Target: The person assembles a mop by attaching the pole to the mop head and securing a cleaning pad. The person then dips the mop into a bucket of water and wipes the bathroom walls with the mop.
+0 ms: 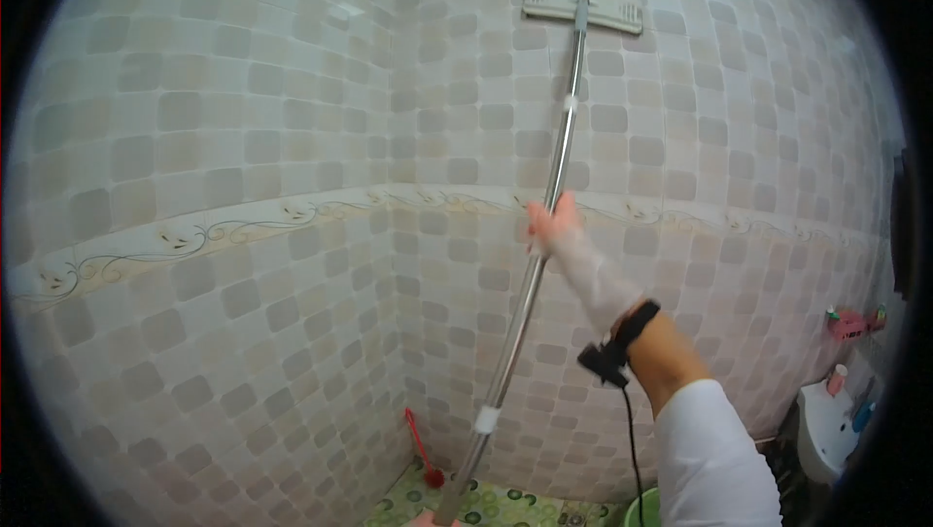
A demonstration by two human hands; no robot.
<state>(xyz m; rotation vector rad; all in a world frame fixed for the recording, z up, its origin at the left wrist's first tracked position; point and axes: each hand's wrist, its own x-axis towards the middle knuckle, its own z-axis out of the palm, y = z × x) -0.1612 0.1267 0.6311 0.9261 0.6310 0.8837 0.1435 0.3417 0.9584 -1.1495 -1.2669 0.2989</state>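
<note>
A flat mop (554, 172) with a long metal telescopic pole slants up across the view. Its pale, wide head (583, 14) lies against the upper tiled wall. My right hand (554, 225) is closed round the middle of the pole, its arm stretched up and forward. Something whitish, perhaps a thin glove, covers that hand and wrist. A black strap with a small device (618, 344) and a cable sits on the right forearm. At the bottom edge my left hand (431, 520) grips the lower pole, mostly cut off by the frame.
Tiled walls (243, 226) meet in a corner left of the mop. A red long-handled brush (423, 449) leans there above the green patterned floor (515, 508). A green bucket (643, 508) stands low by my right arm. To the right are a white sink (826, 430) and a pink basket (847, 326).
</note>
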